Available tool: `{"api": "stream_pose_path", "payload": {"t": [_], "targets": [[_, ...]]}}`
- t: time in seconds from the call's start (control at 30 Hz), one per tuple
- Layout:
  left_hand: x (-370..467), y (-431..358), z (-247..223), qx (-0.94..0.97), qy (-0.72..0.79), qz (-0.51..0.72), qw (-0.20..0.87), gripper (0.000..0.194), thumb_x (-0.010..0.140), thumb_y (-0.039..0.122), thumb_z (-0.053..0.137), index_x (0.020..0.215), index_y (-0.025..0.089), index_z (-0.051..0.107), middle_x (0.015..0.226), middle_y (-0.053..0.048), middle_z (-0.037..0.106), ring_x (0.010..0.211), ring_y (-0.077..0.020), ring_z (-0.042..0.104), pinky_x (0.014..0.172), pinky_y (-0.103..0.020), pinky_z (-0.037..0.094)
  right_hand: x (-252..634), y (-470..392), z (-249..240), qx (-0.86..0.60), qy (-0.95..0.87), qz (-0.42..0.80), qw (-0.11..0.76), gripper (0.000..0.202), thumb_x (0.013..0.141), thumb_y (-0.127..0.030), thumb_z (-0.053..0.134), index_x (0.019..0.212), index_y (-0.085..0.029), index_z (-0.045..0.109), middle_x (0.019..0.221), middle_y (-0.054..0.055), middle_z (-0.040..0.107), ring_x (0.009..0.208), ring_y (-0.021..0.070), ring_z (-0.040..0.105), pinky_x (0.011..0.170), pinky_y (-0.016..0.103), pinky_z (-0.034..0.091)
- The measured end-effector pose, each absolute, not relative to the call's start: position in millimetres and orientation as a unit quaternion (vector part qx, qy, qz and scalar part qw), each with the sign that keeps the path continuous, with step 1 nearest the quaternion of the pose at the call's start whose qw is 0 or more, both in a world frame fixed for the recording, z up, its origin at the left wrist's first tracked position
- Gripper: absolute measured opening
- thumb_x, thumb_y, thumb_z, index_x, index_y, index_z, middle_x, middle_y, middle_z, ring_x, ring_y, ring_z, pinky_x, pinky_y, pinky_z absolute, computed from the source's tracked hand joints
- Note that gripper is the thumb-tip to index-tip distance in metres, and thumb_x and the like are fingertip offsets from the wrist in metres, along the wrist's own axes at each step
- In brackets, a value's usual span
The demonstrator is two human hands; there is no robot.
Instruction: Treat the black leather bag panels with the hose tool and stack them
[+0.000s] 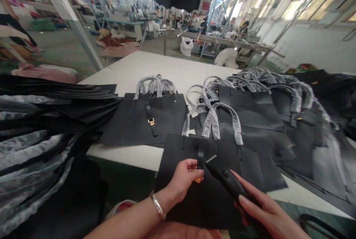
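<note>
A black bag panel (178,150) with plastic-wrapped handles (211,122) lies at the table's near edge in front of me. My left hand (185,179) pinches the lower part of its narrow black strap (200,153), where a gold-coloured buckle (198,179) shows at the fingertips. In my right hand (260,203) is a black handheld tool (229,181) with a thin, pale metal tip (211,158). That tip points toward the strap, just to its right, and seems apart from it. The tool's exact kind is not clear.
Left of centre lies another black bag (136,116) with a buckled strap. Stacked black pieces (91,98) fill the left side. More bags with wrapped handles (250,109) are heaped on the right. The white table (167,64) extends behind; a metal post (75,20) stands left.
</note>
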State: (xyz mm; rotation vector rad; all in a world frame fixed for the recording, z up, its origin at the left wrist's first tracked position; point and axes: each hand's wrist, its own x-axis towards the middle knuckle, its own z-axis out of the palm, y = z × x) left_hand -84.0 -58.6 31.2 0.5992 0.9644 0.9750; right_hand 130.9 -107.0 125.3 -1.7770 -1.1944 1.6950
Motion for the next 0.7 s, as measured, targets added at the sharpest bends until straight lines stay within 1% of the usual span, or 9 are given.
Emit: {"api": "stream_pose_path", "payload": {"t": [0.07, 0.17, 0.27, 0.33, 0.43, 0.5, 0.57, 0.63, 0.7], "targets": [[-82, -59, 28, 0.343, 0.47, 0.445, 0.681, 0.023, 0.065, 0.015, 0.074, 0.087, 0.01, 0.069, 0.076, -0.005, 0.066, 0.066, -0.0134, 0.058, 0.063, -0.024, 0.044, 127, -109, 124, -0.623, -0.439, 0.619, 0.189, 0.081, 0.074, -0.057, 0.066, 0.146, -0.025, 0.044, 0.077, 0.001, 0.067, 0.065, 0.0159, 0.054, 0.059, 0.024, 0.044], [-83, -61, 25, 0.455, 0.488, 0.44, 0.601, 0.016, 0.068, 0.018, 0.072, 0.084, 0.013, 0.072, 0.079, -0.004, 0.066, 0.071, -0.0153, 0.058, 0.065, -0.024, 0.042, 119, -107, 119, -0.604, -0.455, 0.63, 0.177, 0.076, 0.078, -0.052, 0.065, 0.145, -0.025, 0.044, 0.074, -0.001, 0.063, 0.063, 0.0143, 0.05, 0.056, 0.023, 0.04], [-88, -59, 25, 0.559, 0.5, 0.405, 0.523, 0.009, 0.073, 0.016, 0.065, 0.08, 0.015, 0.071, 0.077, -0.003, 0.062, 0.071, -0.0158, 0.056, 0.064, -0.025, 0.041, 114, -99, 113, -0.595, -0.467, 0.619, 0.213, 0.077, 0.08, -0.051, 0.064, 0.148, -0.024, 0.039, 0.072, -0.003, 0.06, 0.061, 0.0134, 0.05, 0.057, 0.024, 0.039], [-95, -49, 26, 0.624, 0.514, 0.384, 0.446, 0.018, 0.077, 0.011, 0.058, 0.09, 0.016, 0.069, 0.083, -0.003, 0.061, 0.073, -0.0161, 0.056, 0.067, -0.026, 0.042, 118, -93, 111, -0.607, -0.471, 0.586, 0.258, 0.078, 0.082, -0.052, 0.062, 0.149, -0.023, 0.035, 0.073, -0.003, 0.061, 0.061, 0.0135, 0.051, 0.058, 0.025, 0.039], [-108, -21, 25, 0.685, 0.568, 0.338, 0.305, 0.035, 0.08, 0.009, 0.057, 0.114, 0.017, 0.058, 0.108, -0.008, 0.056, 0.094, -0.02, 0.055, 0.081, -0.03, 0.045, 134, -87, 108, -0.649, -0.446, 0.533, 0.308, 0.082, 0.081, -0.056, 0.063, 0.15, -0.022, 0.035, 0.069, -0.003, 0.062, 0.058, 0.0141, 0.054, 0.054, 0.025, 0.038], [-117, 2, 24, 0.701, 0.626, 0.268, 0.212, 0.039, 0.08, 0.017, 0.065, 0.117, 0.015, 0.054, 0.118, -0.012, 0.051, 0.107, -0.025, 0.05, 0.09, -0.035, 0.043, 148, -88, 106, -0.678, -0.403, 0.513, 0.338, 0.089, 0.075, -0.059, 0.067, 0.149, -0.021, 0.035, 0.068, -0.003, 0.063, 0.056, 0.0149, 0.057, 0.05, 0.024, 0.039], [-123, 21, 24, 0.707, 0.667, 0.191, 0.135, 0.039, 0.078, 0.03, 0.072, 0.11, 0.013, 0.057, 0.115, -0.013, 0.051, 0.11, -0.0293, 0.047, 0.093, -0.041, 0.04, 163, -93, 102, -0.704, -0.359, 0.489, 0.369, 0.095, 0.07, -0.061, 0.071, 0.149, -0.021, 0.036, 0.069, -0.002, 0.065, 0.055, 0.0155, 0.059, 0.049, 0.025, 0.043], [-126, 36, 25, 0.71, 0.682, 0.145, 0.095, 0.039, 0.076, 0.041, 0.075, 0.099, 0.013, 0.06, 0.109, -0.014, 0.054, 0.108, -0.0312, 0.047, 0.093, -0.043, 0.038, 177, -102, 94, -0.725, -0.332, 0.462, 0.389, 0.095, 0.068, -0.062, 0.071, 0.148, -0.022, 0.038, 0.072, -0.001, 0.068, 0.055, 0.0164, 0.062, 0.051, 0.027, 0.048], [-127, 45, 27, 0.714, 0.681, 0.132, 0.094, 0.04, 0.072, 0.045, 0.078, 0.09, 0.014, 0.062, 0.105, -0.013, 0.056, 0.106, -0.032, 0.049, 0.093, -0.044, 0.037, 191, -112, 82, -0.739, -0.319, 0.443, 0.394, 0.092, 0.069, -0.063, 0.07, 0.146, -0.024, 0.04, 0.076, 0.0, 0.071, 0.06, 0.0194, 0.066, 0.055, 0.03, 0.054]]}}
